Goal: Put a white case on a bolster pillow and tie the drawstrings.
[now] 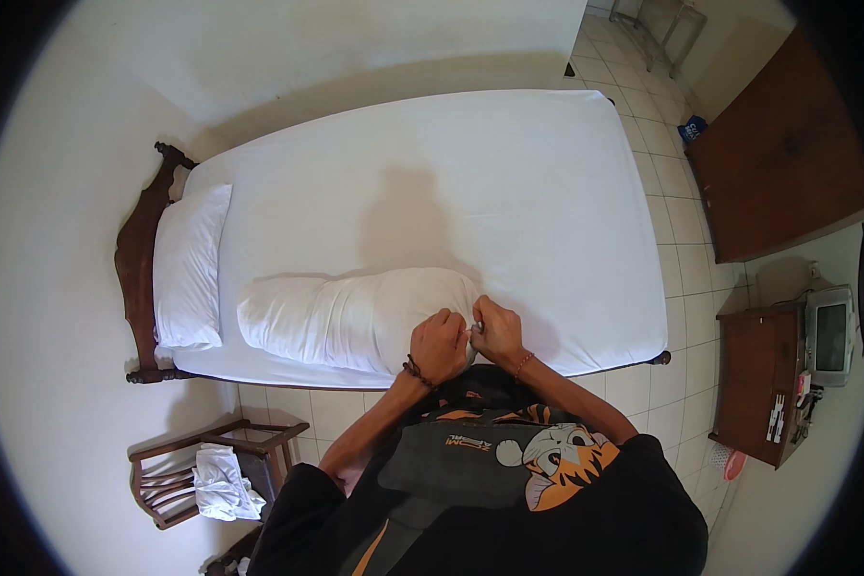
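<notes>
A bolster in a white cover (353, 313) lies along the near side of the bed, its rounded end towards my right. At that end my left hand (438, 347) is closed with the fingertips pinching the cover. My right hand (499, 333) meets it there, its fingers also curled tight at the gathered cover end. Between the fingertips a small greyish spot shows, too small to name. The exact bit of cloth or cord in the grip is hidden by the fingers. White sheeting covers the mattress (533, 201) under the bolster.
A white pillow (191, 266) rests against the dark wooden headboard (137, 259). Behind me on the left, a wooden chair (288, 439) holds crumpled white cloth (219, 482). A wooden wardrobe (777, 158) and a desk (756, 381) with a small television (830, 335) stand on the right.
</notes>
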The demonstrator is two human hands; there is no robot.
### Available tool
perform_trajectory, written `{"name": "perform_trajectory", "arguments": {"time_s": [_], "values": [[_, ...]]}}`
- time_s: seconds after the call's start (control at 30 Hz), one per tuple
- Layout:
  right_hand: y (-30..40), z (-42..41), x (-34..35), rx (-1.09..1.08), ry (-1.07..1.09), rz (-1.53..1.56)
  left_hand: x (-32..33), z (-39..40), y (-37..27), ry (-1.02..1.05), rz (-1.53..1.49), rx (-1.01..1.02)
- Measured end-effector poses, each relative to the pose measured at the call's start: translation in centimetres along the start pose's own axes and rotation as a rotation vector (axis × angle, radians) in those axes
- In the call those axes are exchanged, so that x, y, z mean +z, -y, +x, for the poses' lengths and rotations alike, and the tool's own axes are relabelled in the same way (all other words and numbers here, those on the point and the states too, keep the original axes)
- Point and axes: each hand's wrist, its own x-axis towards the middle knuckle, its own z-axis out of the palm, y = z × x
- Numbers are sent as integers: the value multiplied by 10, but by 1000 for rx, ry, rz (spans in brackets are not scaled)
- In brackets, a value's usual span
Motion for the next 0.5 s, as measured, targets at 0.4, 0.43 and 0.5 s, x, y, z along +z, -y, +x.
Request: {"name": "perform_trajectory", "arguments": {"time_s": [0.4, 0.43, 0.5], "values": [[-72, -16, -12, 338, 271, 615, 55, 11, 27, 11, -34, 17], [-82, -24, -13, 337, 271, 612, 61, 12, 30, 34, -74, 0], [-103, -39, -12, 423, 187, 392, 70, 10, 42, 57, -60, -36]]}}
